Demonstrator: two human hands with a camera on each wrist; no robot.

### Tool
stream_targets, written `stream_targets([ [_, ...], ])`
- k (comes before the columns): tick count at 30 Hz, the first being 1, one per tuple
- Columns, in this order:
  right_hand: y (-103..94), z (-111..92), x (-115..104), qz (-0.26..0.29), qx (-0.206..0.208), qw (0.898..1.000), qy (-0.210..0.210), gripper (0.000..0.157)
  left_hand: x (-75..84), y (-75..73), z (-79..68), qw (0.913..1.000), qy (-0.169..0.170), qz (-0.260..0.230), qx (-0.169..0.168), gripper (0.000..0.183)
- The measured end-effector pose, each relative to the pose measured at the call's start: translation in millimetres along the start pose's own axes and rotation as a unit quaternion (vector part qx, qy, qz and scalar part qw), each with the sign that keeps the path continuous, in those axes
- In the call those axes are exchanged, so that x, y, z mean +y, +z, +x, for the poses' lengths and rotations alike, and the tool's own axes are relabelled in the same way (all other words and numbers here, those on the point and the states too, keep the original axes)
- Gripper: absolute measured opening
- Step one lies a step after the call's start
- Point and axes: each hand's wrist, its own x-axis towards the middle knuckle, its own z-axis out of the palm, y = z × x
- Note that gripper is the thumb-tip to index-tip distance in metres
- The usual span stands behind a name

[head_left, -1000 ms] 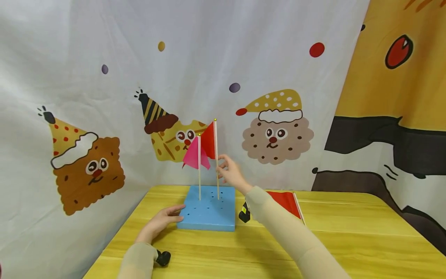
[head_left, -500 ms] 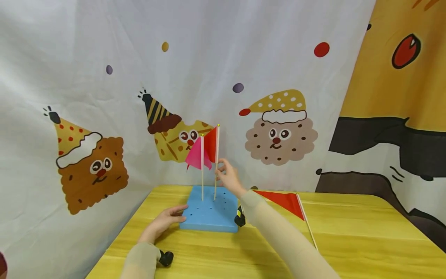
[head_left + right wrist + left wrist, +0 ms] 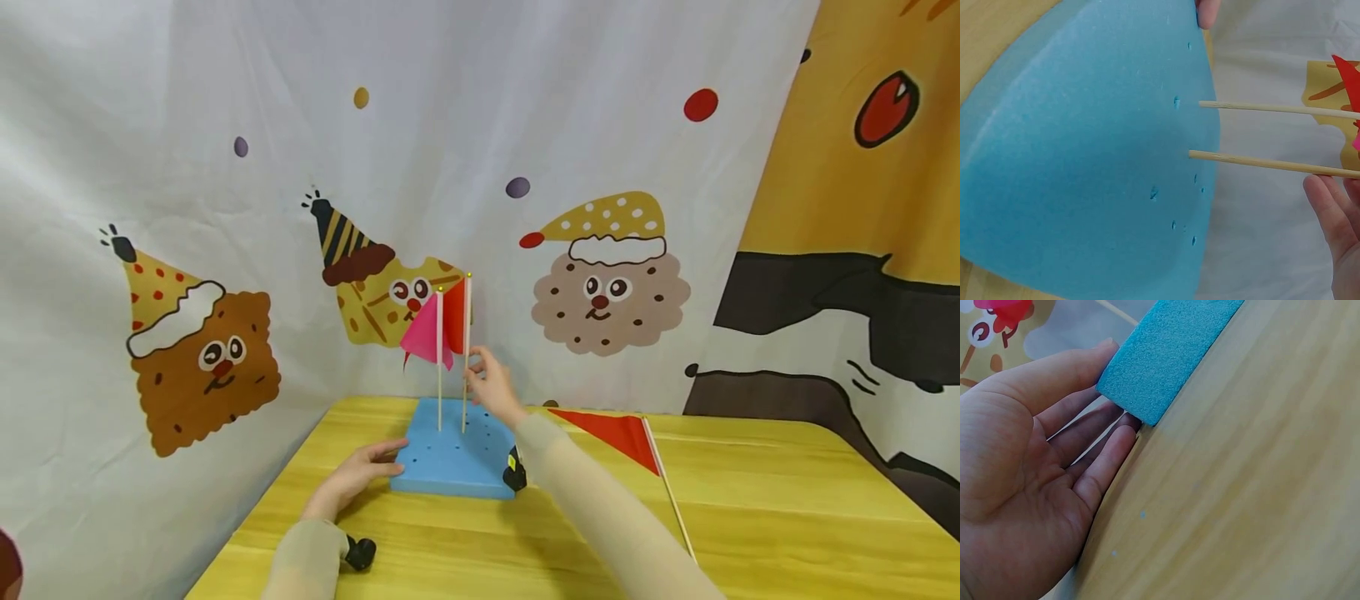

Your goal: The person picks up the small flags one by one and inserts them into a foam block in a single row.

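My left hand (image 3: 358,477) rests open against the foam block (image 3: 457,462) — right hand (image 3: 489,385) pinches the red flag's stick (image 3: 465,392).

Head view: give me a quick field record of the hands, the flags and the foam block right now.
left hand: open, straight fingers against the blue foam block's near left corner
right hand: fingers at the red flag's stick; grip unclear
pink flag: upright in the block, left of the red one
spare red flag: flat on the yellow table, right of the block
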Motion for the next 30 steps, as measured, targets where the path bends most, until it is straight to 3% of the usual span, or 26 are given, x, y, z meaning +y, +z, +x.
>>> stream_targets([
  [30, -3.9, -13, 13, -0.027, -0.011, 1.000, 0.012, 0.036, 3.3, -1.2, 1.3, 0.9999, -0.010, -0.008, -0.004, 0.058],
])
